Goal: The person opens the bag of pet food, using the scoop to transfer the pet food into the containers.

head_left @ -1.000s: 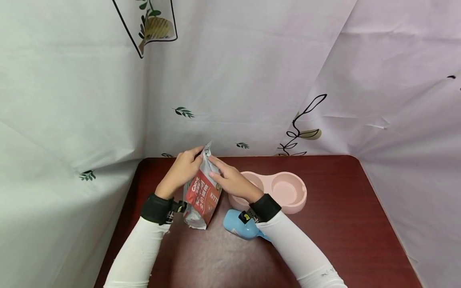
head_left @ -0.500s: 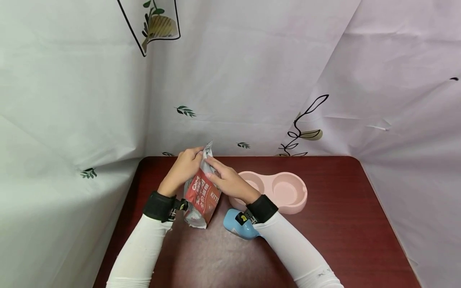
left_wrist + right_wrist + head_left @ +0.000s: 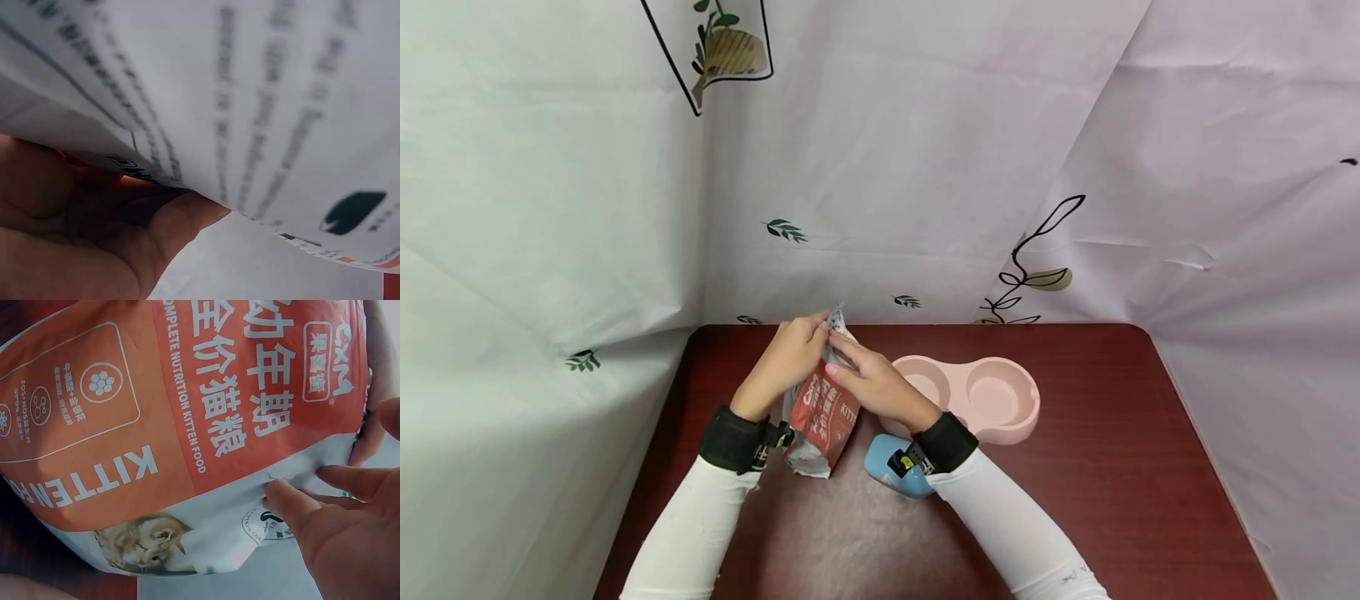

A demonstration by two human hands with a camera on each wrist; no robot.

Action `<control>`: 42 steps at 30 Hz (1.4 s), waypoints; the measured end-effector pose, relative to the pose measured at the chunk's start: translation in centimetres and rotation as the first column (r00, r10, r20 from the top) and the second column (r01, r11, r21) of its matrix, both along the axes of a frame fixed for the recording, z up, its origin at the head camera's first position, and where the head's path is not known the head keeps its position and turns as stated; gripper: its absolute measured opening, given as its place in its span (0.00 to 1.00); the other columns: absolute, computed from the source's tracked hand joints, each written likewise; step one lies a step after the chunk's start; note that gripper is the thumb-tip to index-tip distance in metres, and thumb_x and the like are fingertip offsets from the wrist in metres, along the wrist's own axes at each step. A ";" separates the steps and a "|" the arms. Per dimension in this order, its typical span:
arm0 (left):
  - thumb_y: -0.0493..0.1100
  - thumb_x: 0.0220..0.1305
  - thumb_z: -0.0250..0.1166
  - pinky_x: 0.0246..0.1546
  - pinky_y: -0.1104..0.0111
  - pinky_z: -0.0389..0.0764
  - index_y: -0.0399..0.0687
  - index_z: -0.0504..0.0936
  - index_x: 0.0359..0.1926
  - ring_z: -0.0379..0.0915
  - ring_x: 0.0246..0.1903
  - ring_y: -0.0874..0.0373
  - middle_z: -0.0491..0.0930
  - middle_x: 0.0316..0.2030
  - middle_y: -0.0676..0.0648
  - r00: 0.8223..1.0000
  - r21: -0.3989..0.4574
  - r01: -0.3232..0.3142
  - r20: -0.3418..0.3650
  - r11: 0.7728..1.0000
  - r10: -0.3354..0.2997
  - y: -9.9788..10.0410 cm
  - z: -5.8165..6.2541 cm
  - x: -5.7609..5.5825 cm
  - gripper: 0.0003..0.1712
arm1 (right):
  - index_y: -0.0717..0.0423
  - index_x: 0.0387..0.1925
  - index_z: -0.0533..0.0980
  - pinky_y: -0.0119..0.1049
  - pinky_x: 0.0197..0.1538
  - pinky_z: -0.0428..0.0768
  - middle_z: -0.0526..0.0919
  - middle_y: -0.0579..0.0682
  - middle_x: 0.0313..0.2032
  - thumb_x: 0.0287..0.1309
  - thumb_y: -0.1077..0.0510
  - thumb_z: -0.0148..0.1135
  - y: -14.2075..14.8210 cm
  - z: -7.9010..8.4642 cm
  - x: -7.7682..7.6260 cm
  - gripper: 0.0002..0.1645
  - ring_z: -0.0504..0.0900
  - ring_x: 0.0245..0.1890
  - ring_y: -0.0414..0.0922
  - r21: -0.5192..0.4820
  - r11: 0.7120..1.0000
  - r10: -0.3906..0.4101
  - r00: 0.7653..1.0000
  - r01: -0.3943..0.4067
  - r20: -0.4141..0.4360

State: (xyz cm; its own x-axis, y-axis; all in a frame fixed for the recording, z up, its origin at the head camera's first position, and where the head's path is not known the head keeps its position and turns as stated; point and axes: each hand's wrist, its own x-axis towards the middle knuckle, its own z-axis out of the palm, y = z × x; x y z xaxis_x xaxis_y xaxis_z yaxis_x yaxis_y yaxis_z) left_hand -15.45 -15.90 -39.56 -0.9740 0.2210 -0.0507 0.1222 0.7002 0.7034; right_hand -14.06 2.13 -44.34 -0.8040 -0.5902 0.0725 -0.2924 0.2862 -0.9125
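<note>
In the head view, a red, orange and white bag of kitten food (image 3: 823, 412) stands tilted at the left of the table. My left hand (image 3: 793, 350) grips its top edge from the left. The left wrist view has the bag's printed white side (image 3: 250, 112) across most of it, with the curled left hand (image 3: 94, 231) below. On the other side, my right hand (image 3: 880, 383) touches the bag's upper front with thumb and fingers. Close up in the right wrist view, the right hand's thumb and forefinger (image 3: 294, 503) rest apart on the white strip beside the red panel.
Right of the bag, a pink double bowl (image 3: 1000, 400) sits on the dark red table (image 3: 1112, 467). A blue scoop (image 3: 887, 462) lies in front of it, partly covered by the right wrist. White patterned cloth (image 3: 925, 167) hangs behind and at both sides.
The bag's top has dipped slightly, and the left hand has moved a little down and right with it. My right hand has shifted left along the upper bag, closer to the left hand.
</note>
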 end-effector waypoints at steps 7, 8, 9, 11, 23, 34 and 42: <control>0.42 0.82 0.46 0.26 0.61 0.77 0.32 0.64 0.74 0.72 0.20 0.49 0.82 0.31 0.35 1.000 -0.015 0.024 0.020 1.000 -0.024 0.0 0.1 1.6 0.27 | 0.54 0.80 0.57 0.47 0.78 0.61 0.57 0.49 0.80 0.79 0.48 0.50 0.3 0.0 1.4 0.35 0.55 0.80 0.42 -0.040 0.999 0.028 0.999 -0.026 0.040; 0.42 0.82 0.46 0.21 0.63 0.71 0.32 0.64 0.74 0.62 0.15 0.53 0.77 0.25 0.39 0.999 -0.015 0.033 0.027 0.999 -0.033 0.0 0.2 1.9 0.27 | 0.54 0.80 0.57 0.47 0.77 0.61 0.57 0.49 0.80 0.80 0.47 0.50 0.4 0.0 1.7 0.35 0.55 0.80 0.43 -0.028 0.999 0.035 0.999 -0.034 0.035; 0.41 0.82 0.46 0.19 0.64 0.68 0.31 0.64 0.75 0.55 0.13 0.55 0.73 0.21 0.42 0.998 -0.012 0.043 0.035 0.999 -0.042 0.0 0.2 2.1 0.27 | 0.54 0.80 0.56 0.47 0.77 0.61 0.57 0.49 0.80 0.80 0.47 0.49 0.6 0.1 1.9 0.36 0.54 0.80 0.43 -0.020 0.999 0.042 0.999 -0.041 0.031; 0.41 0.82 0.46 0.17 0.67 0.66 0.31 0.64 0.75 0.53 0.12 0.58 0.71 0.18 0.46 0.998 -0.008 0.057 0.042 0.998 -0.056 0.0 0.3 2.5 0.27 | 0.54 0.80 0.56 0.48 0.77 0.62 0.56 0.51 0.80 0.80 0.46 0.48 0.8 0.2 2.3 0.36 0.54 0.81 0.45 -0.022 0.998 0.051 0.998 -0.050 0.043; 0.43 0.74 0.61 0.35 0.60 0.83 0.35 0.83 0.57 0.84 0.34 0.52 0.88 0.38 0.41 0.997 -0.063 0.078 -0.006 0.995 -0.078 -0.6 0.9 0.4 0.19 | 0.56 0.75 0.64 0.51 0.67 0.75 0.68 0.55 0.72 0.80 0.54 0.50 0.6 0.5 1.1 0.28 0.73 0.70 0.54 -0.093 0.995 -0.025 0.989 0.038 0.144; 0.42 0.74 0.62 0.22 0.68 0.69 0.41 0.92 0.39 0.70 0.21 0.58 0.87 0.28 0.46 0.998 -0.079 0.043 -0.041 0.996 -0.046 -0.4 1.0 -1.5 0.14 | 0.61 0.71 0.64 0.58 0.62 0.78 0.74 0.63 0.63 0.80 0.55 0.48 0.0 0.1 -1.0 0.25 0.80 0.60 0.60 -0.108 0.991 -0.055 0.967 0.084 0.248; 0.41 0.73 0.61 0.19 0.69 0.63 0.43 0.85 0.24 0.62 0.15 0.59 0.65 0.13 0.53 0.999 -0.080 0.006 -0.040 0.997 -0.009 0.2 1.1 -1.9 0.18 | 0.64 0.66 0.67 0.53 0.59 0.81 0.76 0.64 0.59 0.81 0.57 0.47 -0.4 0.4 -2.0 0.21 0.81 0.58 0.60 -0.101 0.987 -0.090 0.950 0.125 0.298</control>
